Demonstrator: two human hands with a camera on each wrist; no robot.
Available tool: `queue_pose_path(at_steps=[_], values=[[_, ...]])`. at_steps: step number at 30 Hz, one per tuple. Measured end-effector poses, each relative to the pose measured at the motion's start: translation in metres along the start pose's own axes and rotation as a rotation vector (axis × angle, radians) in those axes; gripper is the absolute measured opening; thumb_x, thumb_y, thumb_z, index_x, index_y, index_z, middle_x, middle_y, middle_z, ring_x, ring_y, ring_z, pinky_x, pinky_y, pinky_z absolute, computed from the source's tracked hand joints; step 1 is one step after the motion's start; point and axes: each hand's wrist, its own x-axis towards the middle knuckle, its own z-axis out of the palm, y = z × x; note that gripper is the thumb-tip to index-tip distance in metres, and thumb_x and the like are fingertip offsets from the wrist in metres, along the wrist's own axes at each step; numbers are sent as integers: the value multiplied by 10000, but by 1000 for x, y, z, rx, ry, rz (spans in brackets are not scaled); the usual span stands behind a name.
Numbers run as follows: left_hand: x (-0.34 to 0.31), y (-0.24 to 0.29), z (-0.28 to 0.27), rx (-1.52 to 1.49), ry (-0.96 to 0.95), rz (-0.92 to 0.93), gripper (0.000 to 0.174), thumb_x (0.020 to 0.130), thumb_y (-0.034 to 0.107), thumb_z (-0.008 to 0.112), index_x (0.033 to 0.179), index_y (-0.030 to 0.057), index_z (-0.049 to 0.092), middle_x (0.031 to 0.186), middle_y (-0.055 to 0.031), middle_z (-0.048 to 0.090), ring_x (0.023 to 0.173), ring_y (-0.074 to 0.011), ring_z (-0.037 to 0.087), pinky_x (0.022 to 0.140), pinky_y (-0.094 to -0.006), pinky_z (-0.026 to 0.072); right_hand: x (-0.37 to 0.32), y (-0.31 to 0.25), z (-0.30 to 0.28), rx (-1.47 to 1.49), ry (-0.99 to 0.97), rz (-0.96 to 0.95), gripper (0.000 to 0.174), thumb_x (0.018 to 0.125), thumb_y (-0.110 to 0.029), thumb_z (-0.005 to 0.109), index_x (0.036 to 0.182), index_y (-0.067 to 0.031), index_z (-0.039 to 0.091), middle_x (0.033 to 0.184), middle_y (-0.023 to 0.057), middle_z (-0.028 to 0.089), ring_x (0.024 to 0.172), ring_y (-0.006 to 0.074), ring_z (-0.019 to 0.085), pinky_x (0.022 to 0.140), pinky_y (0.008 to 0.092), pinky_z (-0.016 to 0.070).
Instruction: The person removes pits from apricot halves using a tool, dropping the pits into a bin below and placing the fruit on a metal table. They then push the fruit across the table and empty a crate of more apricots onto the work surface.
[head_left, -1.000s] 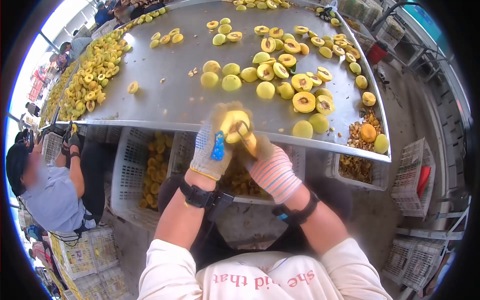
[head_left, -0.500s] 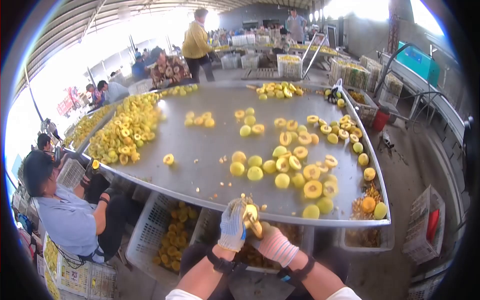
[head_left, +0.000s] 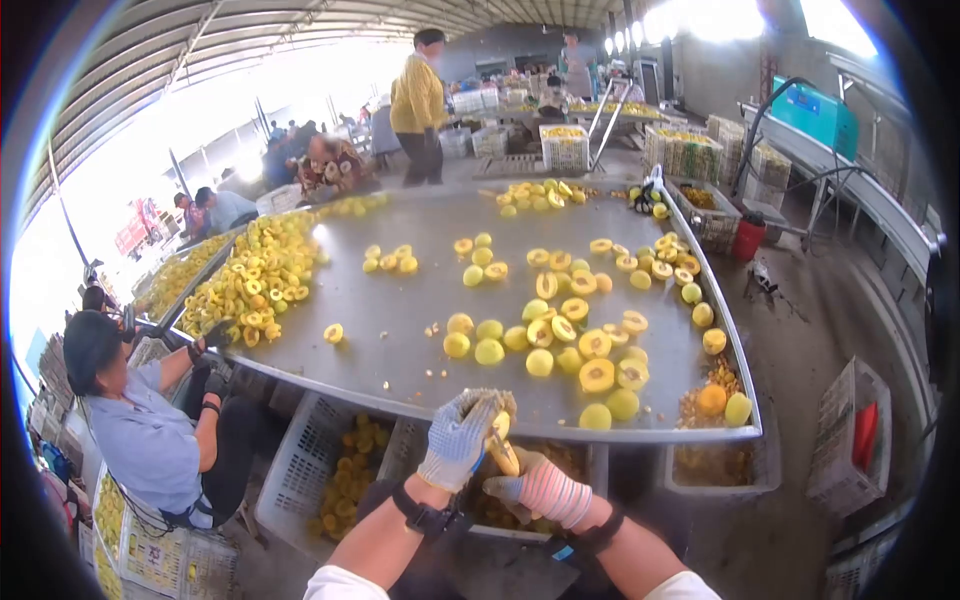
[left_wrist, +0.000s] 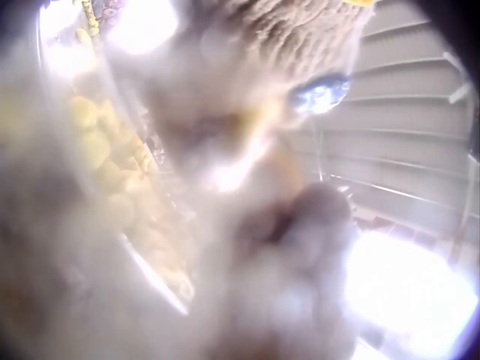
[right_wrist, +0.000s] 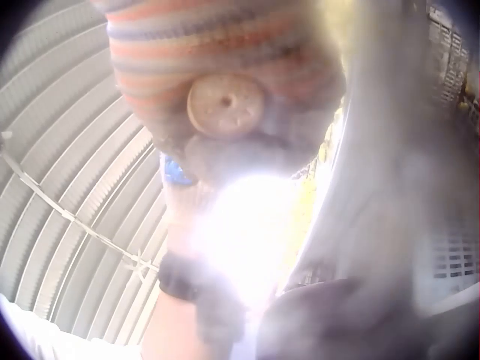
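Observation:
My left hand [head_left: 458,440], in a pale knitted glove, holds a yellow fruit [head_left: 501,424] at the table's front edge. A yellow-brown piece [head_left: 504,457] hangs just below it, between the hands. My right hand [head_left: 548,492], in a red-striped glove, is curled round a tool, mostly hidden. The tool's round handle end [right_wrist: 226,105] shows under the striped glove in the right wrist view. In the left wrist view the knitted glove [left_wrist: 300,37] is blurred, and the fruit cannot be made out.
The metal table [head_left: 400,330] bears halved and whole fruits [head_left: 597,375] at the right and a large heap [head_left: 250,275] at the left. Crates [head_left: 330,460] stand beneath. A seated person [head_left: 150,410] is at the left; a person in yellow [head_left: 418,100] stands behind the table.
The head view has tilted up, showing more of the hall. My right hand has come slightly down from the left one. The seated person's hand has reached onto the table near the heap.

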Motion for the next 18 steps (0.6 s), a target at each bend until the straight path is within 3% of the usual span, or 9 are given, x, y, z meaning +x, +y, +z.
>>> queue_pose_path(at_steps=[1,2,5,7,9,11,14,15,18], values=[[-2,1,4,164,67,24,164,962,124,591,1015,1,687,900,-46,683,810,-119,630,730,-255,524,-2,0,3,-30,68,-2,287,856,-159,690,1069,-53,531,666,10,553,451,90,480,378,253,379],[0,-2,5,247,6,86,151,956,94,585,1036,-3,670,929,-68,690,840,-142,651,751,-278,541,1,12,4,-31,119,-151,281,857,-153,692,1085,-59,558,673,13,569,460,84,484,391,254,384],[8,-15,6,215,-60,115,147,940,106,608,1004,-12,666,900,-91,703,777,-163,682,689,-286,572,-7,9,-4,148,17,-42,188,876,-124,661,1023,-53,567,608,1,533,440,85,483,384,255,379],[12,-23,8,159,-34,-79,247,955,213,620,962,-32,651,866,-141,692,721,-213,675,638,-333,570,-11,10,-5,179,-35,42,172,867,-156,677,944,-50,565,594,2,516,414,95,457,368,263,372],[22,-30,3,198,-157,-41,300,961,266,609,963,-32,647,865,-157,686,716,-236,672,636,-350,569,-10,12,-11,185,-53,80,172,858,-174,689,897,-52,574,591,1,512,411,95,451,370,263,370],[19,-26,9,-101,-338,-103,431,980,397,565,956,-28,640,869,-179,675,706,-269,669,632,-376,571,-10,11,-17,258,-102,115,177,848,-185,701,863,-57,580,589,-1,509,412,94,453,372,258,367],[23,-30,10,-352,-370,-225,532,976,504,533,965,-17,640,881,-181,674,723,-283,672,640,-380,571,-8,17,-26,337,-158,111,183,830,-192,715,828,-63,586,588,-7,503,416,92,457,378,244,360],[23,-28,13,-367,-265,-251,552,971,528,525,975,-11,640,880,-178,673,729,-284,671,644,-379,571,-10,18,-30,337,-215,47,186,813,-194,728,822,-68,593,601,-8,509,414,94,454,381,238,354],[20,-24,13,-394,-24,-308,594,962,579,502,1006,3,640,877,-165,671,740,-282,670,650,-373,571,-23,8,-39,223,-135,79,168,819,-197,717,828,-78,598,625,-25,510,445,66,454,398,229,353]])
